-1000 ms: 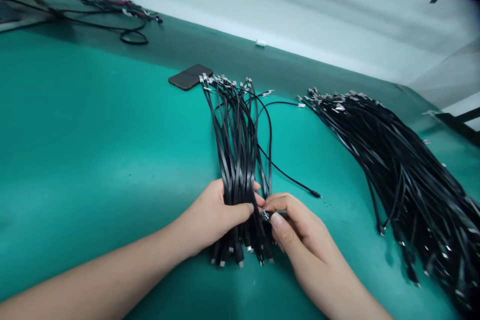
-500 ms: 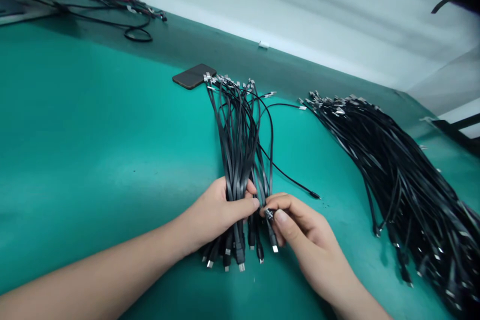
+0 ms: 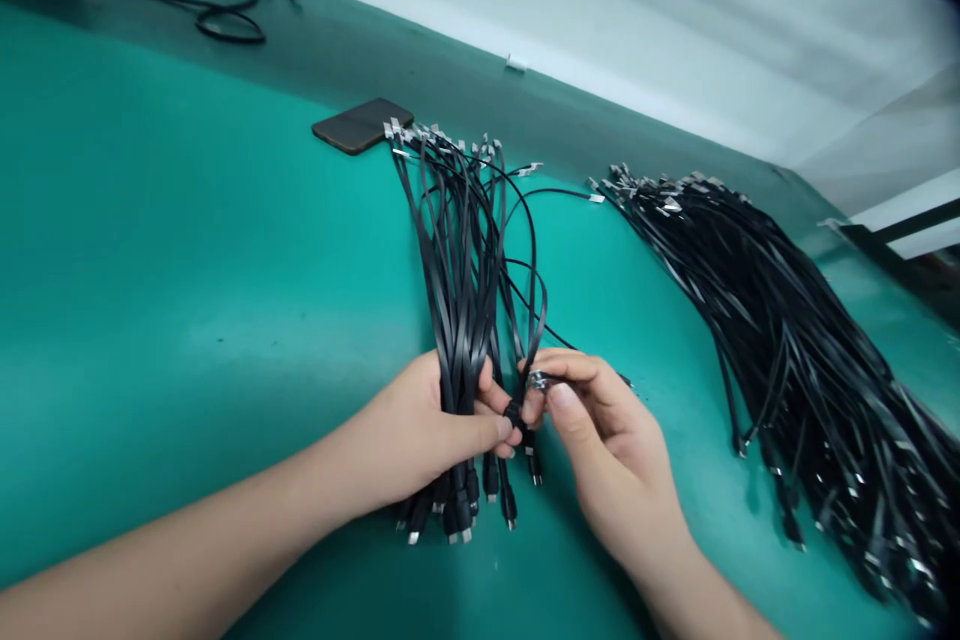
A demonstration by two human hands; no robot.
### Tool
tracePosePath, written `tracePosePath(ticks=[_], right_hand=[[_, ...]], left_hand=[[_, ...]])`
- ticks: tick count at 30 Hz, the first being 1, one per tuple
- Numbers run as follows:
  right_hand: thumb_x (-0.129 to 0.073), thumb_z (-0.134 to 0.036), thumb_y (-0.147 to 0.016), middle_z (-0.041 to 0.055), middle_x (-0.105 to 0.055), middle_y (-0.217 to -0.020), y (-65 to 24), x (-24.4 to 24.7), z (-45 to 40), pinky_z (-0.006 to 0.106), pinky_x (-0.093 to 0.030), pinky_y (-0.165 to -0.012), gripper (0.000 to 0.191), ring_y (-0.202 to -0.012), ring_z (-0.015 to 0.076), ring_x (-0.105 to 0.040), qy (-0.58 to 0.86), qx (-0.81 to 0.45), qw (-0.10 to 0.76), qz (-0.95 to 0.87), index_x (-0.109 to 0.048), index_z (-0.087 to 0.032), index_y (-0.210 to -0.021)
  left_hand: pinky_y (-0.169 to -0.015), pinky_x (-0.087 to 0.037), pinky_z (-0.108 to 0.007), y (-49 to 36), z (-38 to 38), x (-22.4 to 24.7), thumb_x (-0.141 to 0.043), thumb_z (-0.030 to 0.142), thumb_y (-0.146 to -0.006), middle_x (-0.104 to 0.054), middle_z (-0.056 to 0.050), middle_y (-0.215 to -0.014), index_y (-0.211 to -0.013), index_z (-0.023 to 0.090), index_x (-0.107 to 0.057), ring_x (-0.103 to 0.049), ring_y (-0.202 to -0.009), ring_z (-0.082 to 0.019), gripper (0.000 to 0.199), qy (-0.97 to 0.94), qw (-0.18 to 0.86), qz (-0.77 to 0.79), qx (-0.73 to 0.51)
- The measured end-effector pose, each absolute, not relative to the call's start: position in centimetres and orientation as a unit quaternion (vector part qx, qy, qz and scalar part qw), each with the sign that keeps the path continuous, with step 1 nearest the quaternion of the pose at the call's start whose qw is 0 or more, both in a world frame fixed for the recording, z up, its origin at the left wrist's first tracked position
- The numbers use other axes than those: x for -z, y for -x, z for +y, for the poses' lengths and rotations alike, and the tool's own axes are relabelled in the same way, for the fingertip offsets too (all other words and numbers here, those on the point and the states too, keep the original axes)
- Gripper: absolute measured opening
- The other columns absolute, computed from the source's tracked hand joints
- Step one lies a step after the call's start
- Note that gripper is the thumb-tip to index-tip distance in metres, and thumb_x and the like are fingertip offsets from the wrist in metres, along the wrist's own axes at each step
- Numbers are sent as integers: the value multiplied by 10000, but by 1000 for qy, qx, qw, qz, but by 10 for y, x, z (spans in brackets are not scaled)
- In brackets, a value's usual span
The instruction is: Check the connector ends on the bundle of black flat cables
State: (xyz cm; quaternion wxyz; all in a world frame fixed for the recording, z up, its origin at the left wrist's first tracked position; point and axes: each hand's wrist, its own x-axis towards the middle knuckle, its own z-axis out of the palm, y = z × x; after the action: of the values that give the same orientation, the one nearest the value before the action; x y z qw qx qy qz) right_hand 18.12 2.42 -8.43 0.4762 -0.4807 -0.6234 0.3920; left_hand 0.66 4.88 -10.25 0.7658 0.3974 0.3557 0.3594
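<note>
A bundle of flat black cables (image 3: 450, 290) lies upright in view on the green table, silver tips at its far end and black plugs at its near end. My left hand (image 3: 442, 430) is closed round the bundle near the plugs, and its thumb and fingertips also pinch a black connector at the bundle's right side. Just to the right, my right hand (image 3: 600, 430) pinches a cable end with a small metal tip between thumb and fingers. The two hands' fingertips are close together.
A dark phone (image 3: 361, 126) lies at the bundle's far left. To the right spreads a large pile of black cables (image 3: 787, 320). More cables (image 3: 232, 20) lie at the far left of the green table (image 3: 187, 270). A white wall (image 3: 600, 20) stands behind.
The connector has come between my left thumb and fingertips. My right hand has turned its metal-tipped cable end and moved slightly up. The whole view has shifted a little.
</note>
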Motion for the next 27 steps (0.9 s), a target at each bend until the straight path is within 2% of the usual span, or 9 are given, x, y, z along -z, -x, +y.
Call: tracePosePath(ticks=[3,10,18,23,27], right_hand=[[-515,-347,-1038,6,-677,-907,-187,85,21,263,-537,-633,151,-675,112,-623,507,-364,465,-627,-624,-260,-1094],[-452,-372,-1062,-34,-624,-773,-192,81,16,246,-443,-552,196,-597,109,-520,552,-342,371,-664,-610,-263,-1021],[-482,-235,-1030,-33,-676,-757,-186,72,13,206,-471,-553,152,-625,105,-627,528,-284,338,-726,-624,-240,-977],[-482,-233,-1023,-12,-720,-787,-185,74,12,225,-499,-551,156,-655,131,-679,549,-275,317,-723,-625,-233,-961],[-490,-268,-1025,-32,-681,-684,-185,74,11,216,-417,-430,167,-544,120,-625,574,-282,297,-709,-642,-229,-968]], left_hand=[[-688,-540,-272,-8,48,102,-762,148,-705,-712,24,-669,-772,198,-538,-707,-670,-142,239,-388,759,382,-356],[-691,-558,-281,-10,48,99,-758,150,-695,-676,48,-635,-752,205,-540,-713,-671,-151,232,-381,754,399,-357],[-710,-548,-250,-8,48,92,-721,69,-734,-638,77,-672,-765,196,-542,-697,-686,-114,222,-367,758,391,-371],[-713,-545,-253,-8,47,92,-723,84,-745,-613,82,-676,-759,194,-537,-694,-687,-112,217,-361,759,396,-370],[-720,-543,-270,-9,47,94,-733,95,-714,-643,74,-683,-763,208,-529,-702,-711,-131,238,-366,752,409,-366]])
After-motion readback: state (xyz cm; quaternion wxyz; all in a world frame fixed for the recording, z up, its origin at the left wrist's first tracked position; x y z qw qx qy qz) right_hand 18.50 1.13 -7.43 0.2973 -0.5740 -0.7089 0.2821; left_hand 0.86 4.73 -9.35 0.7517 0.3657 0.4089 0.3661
